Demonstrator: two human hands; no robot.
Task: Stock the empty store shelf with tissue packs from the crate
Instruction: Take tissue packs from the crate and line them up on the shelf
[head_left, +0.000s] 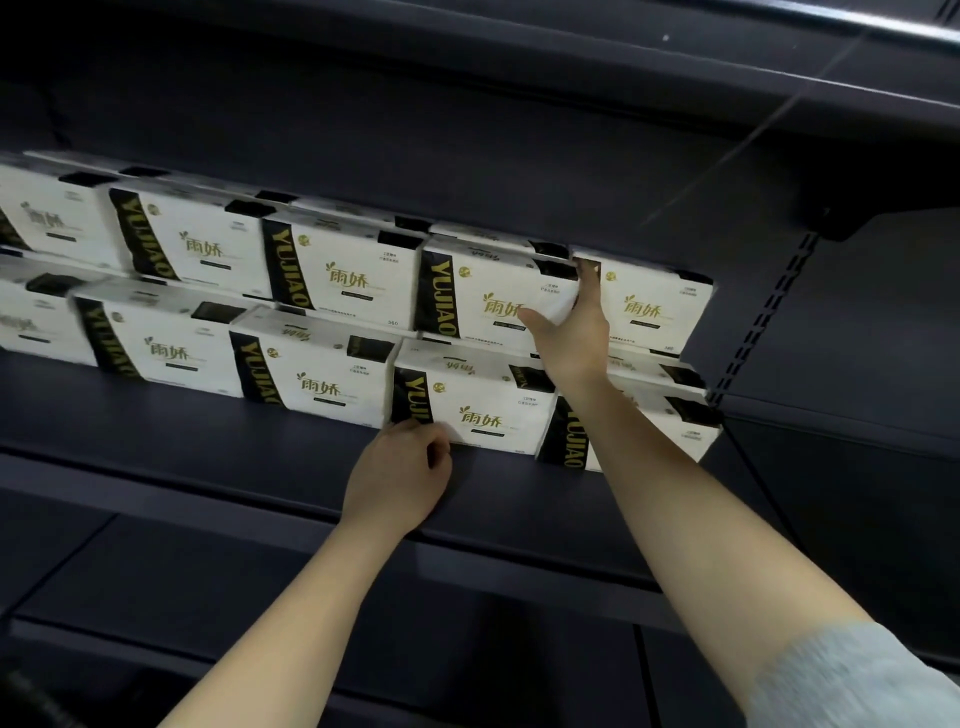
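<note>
On the dark shelf (218, 441) white tissue packs with black bands and gold lettering stand two rows high, running from the far left to the right end by the slotted upright (763, 322). Each row shows five packs, those at the far left blurred. The top row sits on the bottom row, each top pack set a little to the right of the one beneath it.

At the right, the right hand (571, 332) reaches up to the top row. Its thumb lies across the front of the fourth top pack (488, 296), and its fingers go into the seam between that pack and the end pack (654, 306), so it grasps the fourth pack's right edge. The forearm crosses in front of the bottom right pack (670, 431). A grey sleeve (852, 680) shows at the near right.

Lower down, the left hand (400, 473) rests on the shelf just in front of the fourth bottom pack (478, 410). Its fingers are curled, with the fingertips touching that pack's lower left corner; I cannot tell whether they pinch it.

Another dark shelf (571, 62) hangs above, and a lower shelf (260, 597) lies nearer. No crate is in view.
</note>
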